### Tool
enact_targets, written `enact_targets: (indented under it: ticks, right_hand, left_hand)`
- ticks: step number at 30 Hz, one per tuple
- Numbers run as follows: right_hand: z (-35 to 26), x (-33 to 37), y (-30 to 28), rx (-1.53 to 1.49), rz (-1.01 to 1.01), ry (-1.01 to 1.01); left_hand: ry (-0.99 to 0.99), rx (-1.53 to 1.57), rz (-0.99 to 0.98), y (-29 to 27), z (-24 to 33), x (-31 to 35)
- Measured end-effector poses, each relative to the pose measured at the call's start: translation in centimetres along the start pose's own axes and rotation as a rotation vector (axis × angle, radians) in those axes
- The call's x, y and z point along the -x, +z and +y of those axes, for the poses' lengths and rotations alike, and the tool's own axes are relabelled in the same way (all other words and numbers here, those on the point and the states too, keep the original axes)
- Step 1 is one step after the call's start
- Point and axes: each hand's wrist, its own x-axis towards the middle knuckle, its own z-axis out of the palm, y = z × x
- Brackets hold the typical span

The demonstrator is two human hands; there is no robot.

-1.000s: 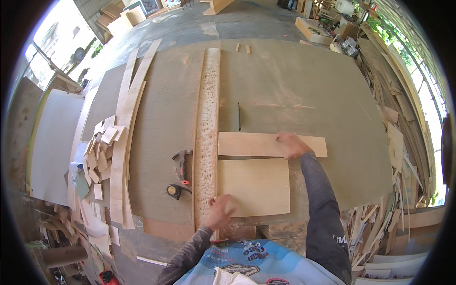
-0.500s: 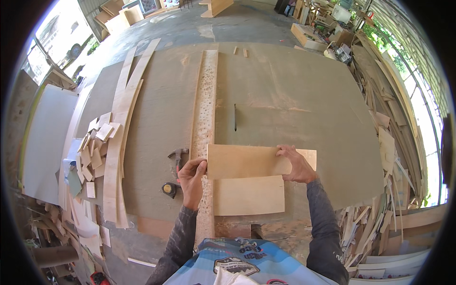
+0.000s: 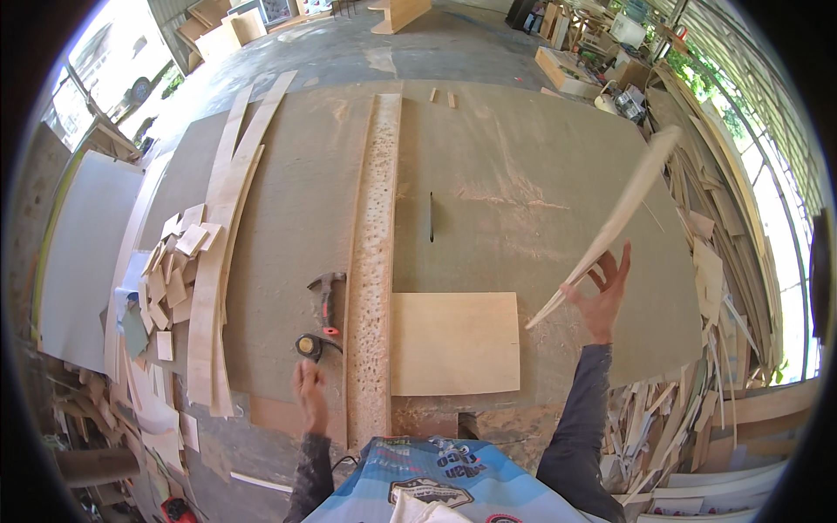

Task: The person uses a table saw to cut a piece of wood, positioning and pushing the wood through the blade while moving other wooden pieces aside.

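Note:
My right hand (image 3: 603, 296) grips a thin plywood board (image 3: 615, 222) near its close end. The board is tilted up on edge and blurred by motion, over the right side of the worktable. My left hand (image 3: 312, 399) hovers at the table's near edge, just below a tape measure (image 3: 307, 346); motion smears its fingers. Beyond the tape measure lies a claw hammer (image 3: 328, 303) with a red and black handle. A rectangular plywood piece (image 3: 455, 345) rests flat between my hands, against the long pitted wooden strip (image 3: 373, 218).
Long plywood strips (image 3: 225, 227) lie on the table's left, beside a heap of small wood squares (image 3: 179, 261). A thin dark object (image 3: 432, 216) lies at mid-table. Two small sticks (image 3: 452, 100) sit at the far edge. Stacked offcuts (image 3: 711, 192) line the right side.
My right hand has lifted the board off the plywood piece and swung it right, turning it on edge. My left hand has let go of it and moved down and left.

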Motion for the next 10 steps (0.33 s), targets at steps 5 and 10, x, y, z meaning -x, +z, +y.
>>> enact_targets:
  ticks: [5,10]
  right_hand:
    - [5.2,-0.5,-0.1,-0.255,0.132,0.423]
    - [10.5,3.4,5.5,-0.580,0.166,0.661]
  left_hand:
    - [-0.121,-0.363,0.447,-9.8,-4.8,2.7]
    - [0.001,-0.465,0.621,-9.2,-5.7,2.9]
